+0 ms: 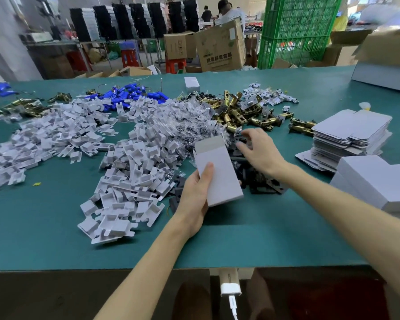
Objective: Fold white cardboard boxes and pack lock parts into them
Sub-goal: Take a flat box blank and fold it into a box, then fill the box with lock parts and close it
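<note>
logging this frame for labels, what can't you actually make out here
Head view only:
1. Inside of the white box: only its outer face shows, so its contents are unknown.
2. Left hand: fingers hidden behind the box; only the thumb shows.
3. Right hand: motion blur hides whether it pinches one of the dark parts.
4. Folded boxes: cut off by the right edge.
5. Print on the brown carton: too small and blurred to read.
</note>
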### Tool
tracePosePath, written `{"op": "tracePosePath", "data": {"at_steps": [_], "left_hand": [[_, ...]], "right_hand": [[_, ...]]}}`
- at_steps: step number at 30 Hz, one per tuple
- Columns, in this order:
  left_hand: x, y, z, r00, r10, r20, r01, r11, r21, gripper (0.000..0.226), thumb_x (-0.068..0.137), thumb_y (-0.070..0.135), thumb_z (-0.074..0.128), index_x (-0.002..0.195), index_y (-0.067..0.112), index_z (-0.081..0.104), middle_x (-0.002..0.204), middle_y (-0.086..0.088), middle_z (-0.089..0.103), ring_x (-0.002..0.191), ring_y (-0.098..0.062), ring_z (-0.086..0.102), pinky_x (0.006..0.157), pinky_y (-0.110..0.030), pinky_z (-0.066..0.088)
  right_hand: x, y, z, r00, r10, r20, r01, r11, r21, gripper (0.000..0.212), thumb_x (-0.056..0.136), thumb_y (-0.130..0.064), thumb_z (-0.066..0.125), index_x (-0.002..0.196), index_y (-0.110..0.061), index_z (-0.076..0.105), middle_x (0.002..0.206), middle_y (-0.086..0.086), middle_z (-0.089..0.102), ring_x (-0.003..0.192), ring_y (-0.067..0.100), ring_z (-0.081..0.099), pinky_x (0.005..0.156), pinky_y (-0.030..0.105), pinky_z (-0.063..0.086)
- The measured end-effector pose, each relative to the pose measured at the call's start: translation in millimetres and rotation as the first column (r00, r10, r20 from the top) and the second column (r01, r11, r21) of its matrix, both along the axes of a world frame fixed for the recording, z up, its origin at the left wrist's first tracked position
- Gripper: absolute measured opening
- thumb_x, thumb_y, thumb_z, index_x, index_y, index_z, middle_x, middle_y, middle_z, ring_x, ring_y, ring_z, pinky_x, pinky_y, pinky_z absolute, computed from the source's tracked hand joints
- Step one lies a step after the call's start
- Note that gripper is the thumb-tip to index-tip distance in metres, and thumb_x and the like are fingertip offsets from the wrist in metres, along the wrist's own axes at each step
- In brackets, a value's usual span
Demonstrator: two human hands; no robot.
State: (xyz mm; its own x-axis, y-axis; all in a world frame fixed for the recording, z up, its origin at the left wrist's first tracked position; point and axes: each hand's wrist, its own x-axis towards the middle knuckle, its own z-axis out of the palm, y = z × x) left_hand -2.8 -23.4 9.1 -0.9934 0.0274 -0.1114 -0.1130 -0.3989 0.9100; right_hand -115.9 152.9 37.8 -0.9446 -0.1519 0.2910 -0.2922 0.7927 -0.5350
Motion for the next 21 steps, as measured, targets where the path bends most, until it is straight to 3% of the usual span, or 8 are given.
{"op": "tracePosePath", "data": {"at_steps": [4,7,9,13,16,18,20,21], "left_hand": [[-2,0,0,1.0,-0.002,0.003,0.002,1.0,0.009,0.043,0.106,0.04,0.051,0.134,0.008,0.059,0.121,-0.011,0.076,0.109,-0.026,0.074,0.085,-0.034,0.062],[-4,0,-2,1.0,-0.003,-0.007,0.003,1.0,0.002,0.038,0.106,0.04,0.05,0.129,0.013,0.063,0.116,-0.004,0.078,0.101,-0.017,0.076,0.078,-0.026,0.061],[-5,0,-4,1.0,-0.013,-0.004,0.013,1.0,-0.012,0.037,0.106,0.041,0.05,0.128,0.015,0.063,0.118,-0.004,0.078,0.102,-0.017,0.075,0.08,-0.027,0.061],[-7,0,-7,0.999,-0.043,-0.014,0.042,0.997,-0.061,0.038,0.105,0.042,0.052,0.131,0.015,0.061,0.123,-0.007,0.076,0.113,-0.026,0.072,0.092,-0.035,0.062],[-7,-1,-8,0.998,-0.053,-0.031,0.052,0.997,-0.049,0.038,0.104,0.042,0.055,0.132,0.016,0.06,0.124,-0.005,0.075,0.115,-0.025,0.072,0.091,-0.035,0.062],[-6,-2,-8,0.996,-0.07,-0.06,0.067,0.996,-0.053,0.041,0.099,0.042,0.061,0.132,0.018,0.061,0.124,-0.003,0.075,0.114,-0.023,0.072,0.089,-0.033,0.061],[-4,-3,-7,0.992,-0.087,-0.087,0.082,0.995,-0.062,0.047,0.092,0.04,0.068,0.133,0.017,0.062,0.126,-0.002,0.074,0.116,-0.023,0.071,0.094,-0.038,0.06],[-4,-3,-7,0.99,-0.099,-0.095,0.093,0.993,-0.066,0.049,0.09,0.038,0.071,0.134,0.017,0.063,0.128,-0.004,0.074,0.118,-0.025,0.07,0.098,-0.042,0.059]], "right_hand": [[-58,-22,24,0.999,-0.015,0.051,0.006,0.985,0.172,0.044,0.106,-0.028,0.05,0.138,0.002,0.05,0.138,0.024,0.055,0.131,0.039,0.047,0.11,0.049,0.039],[-83,-35,32,0.987,-0.061,0.146,0.019,0.962,0.271,0.038,0.107,-0.028,0.044,0.128,0.003,0.052,0.129,0.028,0.059,0.12,0.045,0.053,0.099,0.05,0.045],[-88,-40,27,0.976,-0.109,0.191,0.037,0.938,0.346,0.035,0.107,-0.027,0.043,0.126,0.002,0.052,0.129,0.028,0.058,0.121,0.045,0.052,0.102,0.053,0.044],[-83,-38,7,0.966,-0.24,0.1,0.166,0.865,0.473,0.026,0.1,-0.009,0.049,0.123,0.003,0.053,0.136,0.027,0.049,0.132,0.044,0.037,0.108,0.058,0.037],[-69,-31,6,0.943,-0.298,0.148,0.217,0.888,0.406,0.005,0.097,-0.007,0.053,0.099,-0.002,0.054,0.129,0.025,0.048,0.13,0.045,0.037,0.104,0.058,0.038],[-60,-20,12,0.939,-0.287,0.19,0.222,0.927,0.302,0.019,0.093,-0.008,0.057,0.077,-0.005,0.047,0.103,0.022,0.054,0.115,0.043,0.05,0.091,0.051,0.044],[-49,-9,20,0.936,-0.249,0.25,0.227,0.967,0.114,0.02,0.088,-0.01,0.064,0.073,0.002,0.057,0.082,0.02,0.059,0.089,0.034,0.058,0.073,0.04,0.045],[-43,-4,25,0.933,-0.226,0.281,0.233,0.973,0.008,0.021,0.086,-0.011,0.067,0.081,0.01,0.066,0.079,0.021,0.063,0.08,0.029,0.057,0.069,0.037,0.045]]}}
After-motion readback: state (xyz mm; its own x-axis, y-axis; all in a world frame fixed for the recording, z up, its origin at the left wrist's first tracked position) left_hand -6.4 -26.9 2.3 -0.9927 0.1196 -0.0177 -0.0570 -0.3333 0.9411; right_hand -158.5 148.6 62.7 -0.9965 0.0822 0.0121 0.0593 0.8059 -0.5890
